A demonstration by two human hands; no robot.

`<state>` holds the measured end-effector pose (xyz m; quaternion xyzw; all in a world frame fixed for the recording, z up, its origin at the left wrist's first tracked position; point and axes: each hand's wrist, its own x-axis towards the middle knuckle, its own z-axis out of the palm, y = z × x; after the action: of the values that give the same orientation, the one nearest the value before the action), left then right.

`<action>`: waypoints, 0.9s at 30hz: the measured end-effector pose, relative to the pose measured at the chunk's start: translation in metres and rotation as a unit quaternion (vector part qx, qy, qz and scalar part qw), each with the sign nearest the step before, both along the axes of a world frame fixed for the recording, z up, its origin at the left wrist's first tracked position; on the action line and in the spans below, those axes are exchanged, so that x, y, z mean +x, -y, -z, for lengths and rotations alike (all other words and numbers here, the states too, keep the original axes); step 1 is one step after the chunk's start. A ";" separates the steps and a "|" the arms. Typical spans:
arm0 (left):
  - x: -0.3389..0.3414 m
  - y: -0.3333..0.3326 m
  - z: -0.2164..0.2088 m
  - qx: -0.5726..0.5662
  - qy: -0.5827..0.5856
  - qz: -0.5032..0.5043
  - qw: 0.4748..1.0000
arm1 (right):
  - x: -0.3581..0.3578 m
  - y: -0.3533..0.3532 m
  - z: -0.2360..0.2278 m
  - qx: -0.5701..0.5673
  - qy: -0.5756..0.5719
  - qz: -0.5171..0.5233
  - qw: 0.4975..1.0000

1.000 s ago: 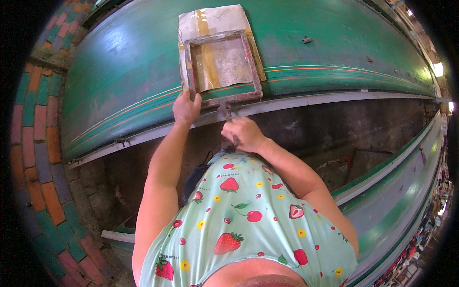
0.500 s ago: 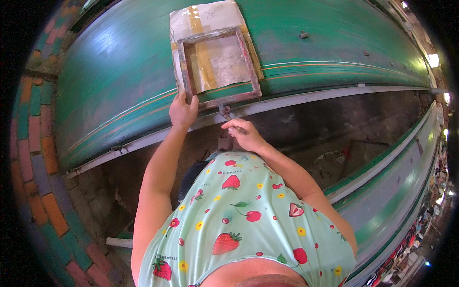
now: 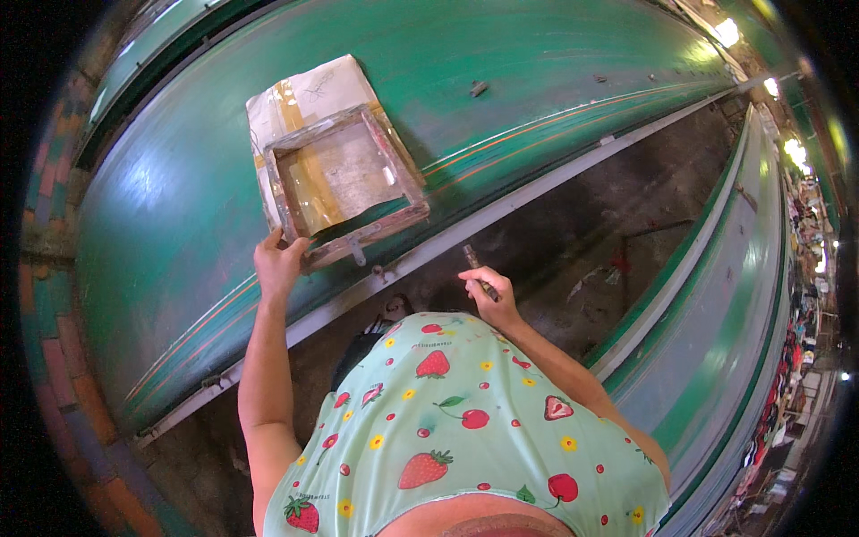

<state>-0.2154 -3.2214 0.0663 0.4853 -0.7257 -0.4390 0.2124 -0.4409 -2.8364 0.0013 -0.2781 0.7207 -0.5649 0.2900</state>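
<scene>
We see the left hand (image 3: 279, 265) with its fingers grasping the near corner of the wooden screen-printing frame (image 3: 344, 183), which lies on a pale cloth piece (image 3: 300, 98) on the long green tabletop (image 3: 537, 80). The right hand (image 3: 490, 297) is clenched around a small dark tool (image 3: 476, 267), clear of the tabletop's edge.
</scene>
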 end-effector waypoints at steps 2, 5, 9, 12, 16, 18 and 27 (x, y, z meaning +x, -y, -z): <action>-0.002 0.006 0.002 -0.059 0.054 0.014 0.997 | 0.008 0.000 0.006 -0.028 -0.042 0.009 0.999; -0.003 0.015 0.026 -0.147 0.063 0.034 0.987 | 0.024 0.019 0.023 -0.052 -0.077 0.027 0.995; 0.006 0.033 0.076 -0.138 0.072 0.049 0.987 | 0.053 0.060 0.055 -0.108 -0.116 0.054 0.986; 0.011 0.049 0.110 -0.159 0.036 0.068 0.984 | 0.051 0.102 0.077 -0.149 -0.133 0.071 0.977; 0.010 0.054 0.141 -0.129 0.010 0.080 0.988 | 0.017 0.141 0.079 -0.178 -0.187 0.088 0.962; 0.007 0.055 0.152 -0.076 -0.026 0.080 0.994 | -0.003 0.156 0.073 -0.162 -0.208 0.103 0.959; 0.011 0.064 0.181 -0.059 -0.049 0.092 0.993 | -0.116 0.234 0.056 0.042 -0.349 0.120 0.928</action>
<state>-0.2048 -3.2857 -0.1148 0.3808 -0.7808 -0.4361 0.2349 -0.5566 -3.0705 -0.0543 -0.3567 0.8277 -0.4316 -0.0381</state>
